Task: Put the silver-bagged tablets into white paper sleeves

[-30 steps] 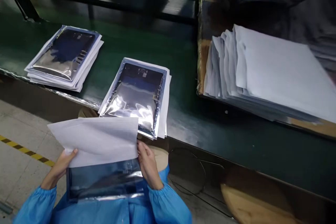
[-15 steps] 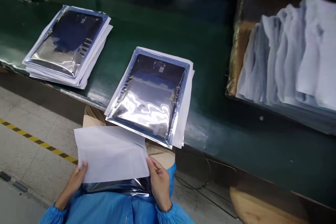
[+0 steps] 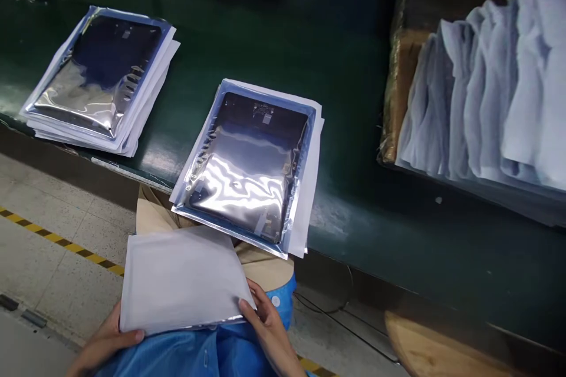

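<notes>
A white foam pouch lies over my lap, tilted, with a thin strip of shiny silver film showing along its near edge. My left hand grips its near left corner, thumb on top and fingers underneath. At the near right corner, my right hand pinches the pouch between thumb and fingers. Just beyond, a dark flat panel in a clear, shiny antistatic bag rests on top of white pouches at the bench edge. Farther left is a second bagged panel on a stack of white pouches.
The green bench runs across the view. An open cardboard box at the right holds several upright white foam pouches. Under the bench are a thin black cable and a round wooden seat. Yellow-black tape marks the floor.
The dark shiny bag part that stuck out of the pouch's near side is now almost wholly covered by white. Both hands have moved closer to my body, at the pouch's near corners.
</notes>
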{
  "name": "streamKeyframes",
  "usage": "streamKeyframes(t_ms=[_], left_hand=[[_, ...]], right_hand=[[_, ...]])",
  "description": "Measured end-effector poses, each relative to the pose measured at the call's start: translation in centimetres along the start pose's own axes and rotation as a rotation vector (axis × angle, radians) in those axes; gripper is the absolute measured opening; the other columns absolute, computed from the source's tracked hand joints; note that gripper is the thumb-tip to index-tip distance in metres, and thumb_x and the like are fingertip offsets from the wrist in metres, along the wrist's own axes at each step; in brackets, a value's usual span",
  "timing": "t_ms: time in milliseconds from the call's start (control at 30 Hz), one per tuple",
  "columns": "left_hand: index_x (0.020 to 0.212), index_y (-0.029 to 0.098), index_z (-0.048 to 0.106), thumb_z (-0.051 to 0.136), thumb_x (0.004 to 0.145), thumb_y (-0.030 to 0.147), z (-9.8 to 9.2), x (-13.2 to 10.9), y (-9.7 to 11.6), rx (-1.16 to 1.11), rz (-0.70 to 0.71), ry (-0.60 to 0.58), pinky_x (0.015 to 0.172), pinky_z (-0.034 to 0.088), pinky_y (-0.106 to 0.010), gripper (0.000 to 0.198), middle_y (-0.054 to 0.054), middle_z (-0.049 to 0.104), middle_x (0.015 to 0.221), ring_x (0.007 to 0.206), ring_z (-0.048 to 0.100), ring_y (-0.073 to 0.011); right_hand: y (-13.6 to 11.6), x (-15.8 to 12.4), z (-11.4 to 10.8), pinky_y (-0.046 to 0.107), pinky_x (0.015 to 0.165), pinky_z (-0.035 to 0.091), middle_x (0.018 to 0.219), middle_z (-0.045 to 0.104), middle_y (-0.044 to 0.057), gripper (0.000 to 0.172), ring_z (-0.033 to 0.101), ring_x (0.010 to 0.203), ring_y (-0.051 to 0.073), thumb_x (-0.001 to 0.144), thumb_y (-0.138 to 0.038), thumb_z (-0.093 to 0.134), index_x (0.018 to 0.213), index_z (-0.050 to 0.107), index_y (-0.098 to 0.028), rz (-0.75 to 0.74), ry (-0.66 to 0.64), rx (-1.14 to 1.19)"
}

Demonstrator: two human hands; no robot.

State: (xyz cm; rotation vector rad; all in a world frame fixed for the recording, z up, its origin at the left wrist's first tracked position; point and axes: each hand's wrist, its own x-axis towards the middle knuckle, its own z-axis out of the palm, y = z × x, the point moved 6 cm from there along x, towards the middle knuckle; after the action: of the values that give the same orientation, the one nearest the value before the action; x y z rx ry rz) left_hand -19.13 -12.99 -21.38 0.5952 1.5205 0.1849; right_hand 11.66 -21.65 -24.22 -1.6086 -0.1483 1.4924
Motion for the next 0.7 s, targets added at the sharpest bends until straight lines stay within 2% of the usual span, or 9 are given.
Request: streamKeyframes(t_ms=[67,133,200,267,333,367,500,600,700], left_hand=[[0.126,0.018,0.053,0.086,0.042,0.045,-0.1,-0.3,0.8,-0.049,0.024,-0.045,0.106,0.033,-0.045,0.094,-0.014,0.062,0.124,0.125,0.045,-0.0356],[0.123,0.017,0.054,0.084,0.048,0.043,-0.3,-0.2,1.3,-0.041,0.047,-0.029,0.101,0.039,-0.047,0.085,-0.015,0.065,0.119,0.119,0.052,-0.0357],[0.115,0.015,0.058,0.082,0.052,0.045,-0.8,0.2,1.4,-0.014,0.088,0.066,0.093,0.046,-0.045,0.073,-0.014,0.069,0.108,0.107,0.06,-0.0343],[0.103,0.014,0.062,0.079,0.053,0.05,-1.0,0.6,1.1,0.01,0.089,0.168,0.083,0.051,-0.04,0.064,-0.011,0.073,0.096,0.091,0.066,-0.0311],[0.094,0.014,0.063,0.079,0.052,0.052,-1.0,0.9,0.4,0.035,0.047,0.229,0.073,0.053,-0.036,0.058,-0.009,0.073,0.087,0.079,0.066,-0.0272],[0.092,0.015,0.063,0.08,0.051,0.051,-1.0,1.0,0.0,0.039,0.028,0.249,0.069,0.054,-0.034,0.057,-0.008,0.073,0.085,0.076,0.066,-0.0259],[0.094,0.016,0.062,0.083,0.049,0.046,-1.4,1.3,-0.9,-0.014,0.043,0.225,0.07,0.055,-0.033,0.058,-0.007,0.073,0.088,0.081,0.066,-0.0262],[0.102,0.017,0.062,0.084,0.049,0.042,-2.0,2.3,-1.7,-0.08,0.03,0.115,0.082,0.053,-0.036,0.063,-0.01,0.071,0.103,0.097,0.065,-0.0297],[0.105,0.017,0.062,0.082,0.053,0.046,-3.1,3.9,-2.6,-0.154,-0.083,0.157,0.086,0.051,-0.038,0.063,-0.013,0.068,0.114,0.107,0.061,-0.0315]], right_hand=[[-1.2,0.4,1.1,0.038,0.095,0.045,0.125,0.063,0.006,0.053,0.055,0.116,0.027,0.069,-0.042,0.075,0.117,0.06,-0.025,0.008,-0.074,0.02],[-2.0,0.8,2.1,0.041,0.09,0.05,0.119,0.066,0.008,0.054,0.061,0.106,0.028,0.066,-0.041,0.077,0.115,0.061,-0.023,0.016,-0.103,0.055],[-2.2,1.3,2.9,0.039,0.072,0.056,0.099,0.074,0.008,0.052,0.069,0.08,0.025,0.061,-0.042,0.08,0.106,0.066,-0.019,0.015,-0.078,0.074],[-2.0,2.0,3.5,0.033,0.051,0.054,0.068,0.074,0.005,0.046,0.064,0.052,0.02,0.056,-0.044,0.082,0.091,0.069,-0.016,-0.005,-0.007,0.063],[-1.6,2.7,3.9,0.028,0.043,0.048,0.046,0.064,0.0,0.04,0.056,0.04,0.016,0.055,-0.046,0.081,0.077,0.068,-0.016,-0.038,0.068,0.047],[-1.4,2.9,4.1,0.028,0.043,0.047,0.044,0.062,-0.001,0.038,0.055,0.039,0.016,0.055,-0.047,0.081,0.073,0.067,-0.017,-0.054,0.091,0.045],[-1.0,3.3,3.9,0.036,0.062,0.054,0.068,0.073,0.006,0.042,0.065,0.059,0.021,0.056,-0.048,0.08,0.081,0.067,-0.017,-0.064,0.06,0.061],[-1.3,2.6,3.6,0.045,0.083,0.051,0.089,0.074,0.009,0.049,0.069,0.079,0.025,0.063,-0.044,0.078,0.102,0.065,-0.018,-0.007,-0.17,0.139],[-2.0,2.5,3.1,0.043,0.091,0.045,0.102,0.071,0.008,0.052,0.065,0.093,0.023,0.069,-0.038,0.074,0.117,0.059,-0.023,0.012,-0.386,0.16]])
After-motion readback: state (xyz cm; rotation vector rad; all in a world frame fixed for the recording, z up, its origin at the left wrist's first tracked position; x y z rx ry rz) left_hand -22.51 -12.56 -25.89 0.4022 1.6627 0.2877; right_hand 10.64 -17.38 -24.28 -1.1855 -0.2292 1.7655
